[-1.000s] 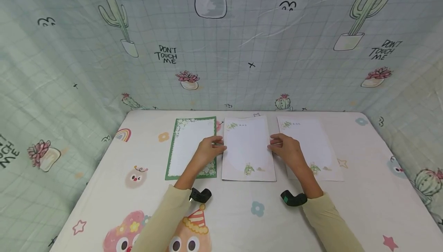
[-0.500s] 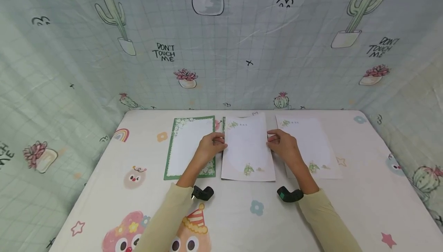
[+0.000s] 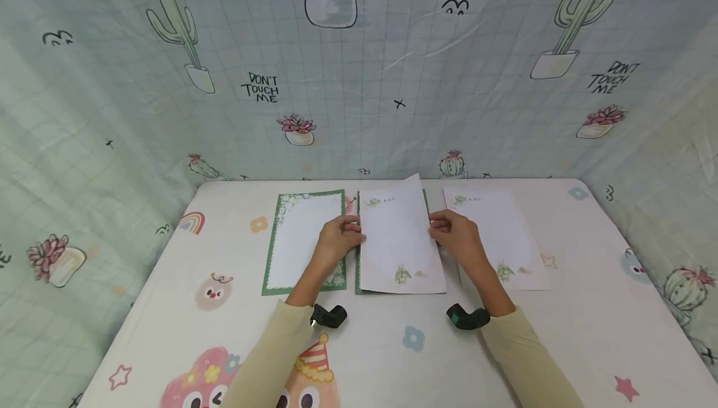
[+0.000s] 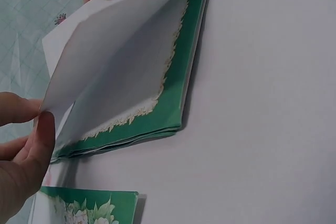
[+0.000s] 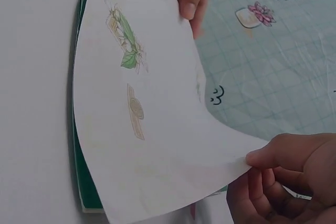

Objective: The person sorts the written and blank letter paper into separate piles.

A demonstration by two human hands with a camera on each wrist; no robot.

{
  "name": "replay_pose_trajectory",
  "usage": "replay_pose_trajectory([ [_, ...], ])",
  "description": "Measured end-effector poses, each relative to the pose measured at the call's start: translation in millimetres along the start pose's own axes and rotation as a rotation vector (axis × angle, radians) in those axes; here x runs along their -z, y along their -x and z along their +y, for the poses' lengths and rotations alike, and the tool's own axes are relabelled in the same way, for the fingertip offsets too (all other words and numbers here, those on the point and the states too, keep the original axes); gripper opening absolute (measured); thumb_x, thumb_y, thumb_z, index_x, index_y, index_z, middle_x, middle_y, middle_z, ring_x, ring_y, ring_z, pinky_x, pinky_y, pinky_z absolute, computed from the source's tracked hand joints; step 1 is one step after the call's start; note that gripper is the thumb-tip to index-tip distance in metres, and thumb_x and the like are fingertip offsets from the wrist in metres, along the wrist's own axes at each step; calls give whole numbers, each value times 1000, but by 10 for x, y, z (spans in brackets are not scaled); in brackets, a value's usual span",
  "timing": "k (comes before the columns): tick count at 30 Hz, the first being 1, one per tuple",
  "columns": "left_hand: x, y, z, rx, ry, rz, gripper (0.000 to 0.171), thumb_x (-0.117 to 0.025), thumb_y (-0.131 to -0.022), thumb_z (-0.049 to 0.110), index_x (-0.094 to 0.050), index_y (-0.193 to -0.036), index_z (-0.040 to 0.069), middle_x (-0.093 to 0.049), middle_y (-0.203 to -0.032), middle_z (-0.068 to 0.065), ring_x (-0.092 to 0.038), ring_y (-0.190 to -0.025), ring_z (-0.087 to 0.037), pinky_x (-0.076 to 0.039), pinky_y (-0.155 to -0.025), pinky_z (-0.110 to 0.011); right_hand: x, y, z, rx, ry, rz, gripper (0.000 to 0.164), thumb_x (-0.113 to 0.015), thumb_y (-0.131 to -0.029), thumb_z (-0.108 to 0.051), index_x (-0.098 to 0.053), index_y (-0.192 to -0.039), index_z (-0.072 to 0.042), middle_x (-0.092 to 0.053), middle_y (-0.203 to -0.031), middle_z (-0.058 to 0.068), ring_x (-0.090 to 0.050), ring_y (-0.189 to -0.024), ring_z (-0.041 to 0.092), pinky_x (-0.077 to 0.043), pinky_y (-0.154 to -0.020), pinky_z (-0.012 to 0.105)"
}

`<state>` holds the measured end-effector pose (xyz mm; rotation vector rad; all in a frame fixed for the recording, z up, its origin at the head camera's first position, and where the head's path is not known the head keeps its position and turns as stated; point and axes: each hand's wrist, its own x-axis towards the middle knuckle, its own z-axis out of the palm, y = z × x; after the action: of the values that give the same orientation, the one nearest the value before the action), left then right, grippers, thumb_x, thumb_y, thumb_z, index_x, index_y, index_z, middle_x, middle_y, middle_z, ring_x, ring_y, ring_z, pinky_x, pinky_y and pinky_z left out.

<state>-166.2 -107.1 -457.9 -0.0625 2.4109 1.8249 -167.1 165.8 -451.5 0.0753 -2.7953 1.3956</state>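
Note:
Between my hands a white sheet of paper (image 3: 395, 240) with small green plant prints is raised, its far right corner bent up. My left hand (image 3: 336, 240) pinches its left edge between thumb and fingers. The opposite edge is held by my right hand (image 3: 460, 237), its thumb pressing on the paper (image 5: 157, 145) in the right wrist view. Under the lifted sheet lies a stack of green-bordered paper (image 4: 170, 100), seen in the left wrist view with a gap between it and the sheet.
Left of the stack lies another green-bordered sheet (image 3: 303, 233), partly behind my left forearm. To the right, a similar plant-printed sheet (image 3: 496, 227) lies flat under my right hand and forearm. A patterned cloth backdrop (image 3: 359, 84) rises behind the table (image 3: 421, 370).
The plant-printed sheet has come up from the stack and curls more at its far edge. Green borders beneath it now show at both sides. Both hands keep their grip on its edges.

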Motion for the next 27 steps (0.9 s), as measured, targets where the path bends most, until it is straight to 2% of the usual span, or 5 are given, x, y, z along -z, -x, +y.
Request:
replay_pose_trajectory([
  [6, -14, -2, -9, 4, -10, 16, 34, -73, -92, 0, -66, -125, -3, -70, -109, -15, -67, -98, -22, -55, -78, -25, 5, 11, 27, 0, -27, -8, 26, -69, -97, -11, -68, -121, -1, -72, -106, 15, -69, -93, 26, -55, -67, 24],
  [13, 12, -11, -7, -1, -15, 45, 28, -72, -93, 4, -68, -120, -1, -71, -108, -13, -67, -99, -23, -57, -83, -29, -3, -12, 43, 1, -54, -12, 32, -73, -95, -14, -68, -124, -2, -74, -111, 16, -73, -95, 28, -60, -72, 30],
  [17, 23, -16, -5, 29, 14, 43, 25, -73, -93, 3, -68, -117, -1, -73, -104, -13, -70, -94, -20, -59, -82, -29, -12, -20, 39, -10, -66, -1, 32, -73, -96, -15, -68, -125, -3, -75, -112, 16, -74, -95, 28, -61, -72, 31],
  [23, 23, -19, -1, 79, 96, 44, 23, -74, -92, 1, -68, -115, -2, -75, -100, -14, -71, -84, -15, -62, -73, -28, -6, -28, 40, -6, -79, 27, 31, -73, -95, -14, -68, -125, -3, -75, -110, 15, -74, -97, 27, -62, -73, 29],
  [27, 42, -13, 6, 86, 94, 54, 25, -74, -92, 2, -69, -116, -2, -76, -100, -14, -72, -84, -15, -62, -72, -27, 8, -26, 40, 7, -83, 38, 31, -73, -96, -13, -69, -124, -2, -75, -108, 16, -74, -96, 28, -62, -75, 31],
])
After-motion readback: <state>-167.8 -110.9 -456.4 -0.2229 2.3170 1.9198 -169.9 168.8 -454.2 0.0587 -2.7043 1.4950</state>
